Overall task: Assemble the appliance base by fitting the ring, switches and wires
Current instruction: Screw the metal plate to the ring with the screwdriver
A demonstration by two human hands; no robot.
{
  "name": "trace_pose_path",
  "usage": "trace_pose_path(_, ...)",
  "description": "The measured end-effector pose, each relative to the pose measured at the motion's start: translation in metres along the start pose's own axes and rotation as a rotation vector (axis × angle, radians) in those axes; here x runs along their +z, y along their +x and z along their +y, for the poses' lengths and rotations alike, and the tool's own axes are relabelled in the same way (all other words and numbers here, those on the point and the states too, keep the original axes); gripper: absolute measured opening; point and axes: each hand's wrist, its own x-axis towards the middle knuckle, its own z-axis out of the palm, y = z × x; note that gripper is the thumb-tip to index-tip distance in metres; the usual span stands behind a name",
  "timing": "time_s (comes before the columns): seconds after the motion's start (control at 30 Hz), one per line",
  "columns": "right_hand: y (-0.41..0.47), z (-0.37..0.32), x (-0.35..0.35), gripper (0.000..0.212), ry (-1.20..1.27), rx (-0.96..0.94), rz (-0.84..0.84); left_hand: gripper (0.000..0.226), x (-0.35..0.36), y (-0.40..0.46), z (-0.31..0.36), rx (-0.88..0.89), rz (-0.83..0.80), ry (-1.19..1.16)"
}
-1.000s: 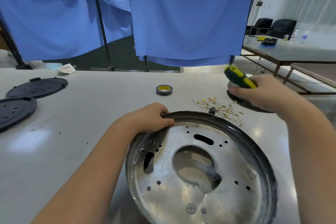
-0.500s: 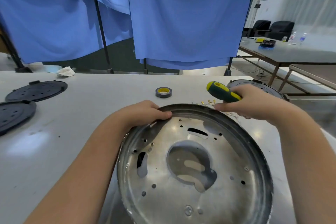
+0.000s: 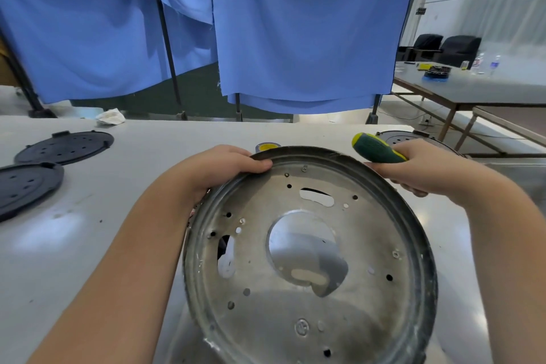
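A round metal base plate [image 3: 369,298] with a dark rim, several holes and a large middle cut-out is tilted up towards me above the white table [image 3: 88,245]. My left hand [image 3: 218,168] grips its upper left rim, thumb over the edge. My right hand [image 3: 419,168] holds a green and yellow screwdriver handle [image 3: 375,151] at the plate's upper right rim. The small brass-tipped wires are hidden behind the plate.
Two black perforated discs [image 3: 65,146] [image 3: 26,186] lie at the left of the table. A roll of tape [image 3: 267,146] peeks over the plate's top rim. Another round part [image 3: 404,136] lies at the far right. Blue curtains [image 3: 295,32] hang behind.
The plate has been lifted and tilted up towards me, covering the wires and most of the tape. My right hand brought the screwdriver in from the far right part to the plate's rim.
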Motion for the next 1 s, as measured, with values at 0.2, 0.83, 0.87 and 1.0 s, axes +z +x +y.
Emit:
trace_pose_path(0.2, -0.009, -0.015, -0.007, 0.039, 0.057, -0.089, 0.191, 0.027, 0.004, -0.004, 0.009, -0.014, 0.059, 0.061)
trace_pose_path(0.83, 0.005, -0.074, 0.061, 0.008, -0.791, -0.567, 0.048, 0.015, 0.008, -0.005, 0.008, -0.036, 0.045, 0.118)
trace_pose_path(0.87, 0.006, -0.073, 0.062, 0.009, -0.833, -0.593, 0.036, 0.016, 0.009, -0.003, 0.007, -0.046, 0.033, 0.106)
trace_pose_path(1.0, 0.01, -0.073, 0.062, 0.012, -0.98, -0.681, -0.037, 0.016, 0.011, 0.002, 0.002, -0.071, -0.018, 0.113)
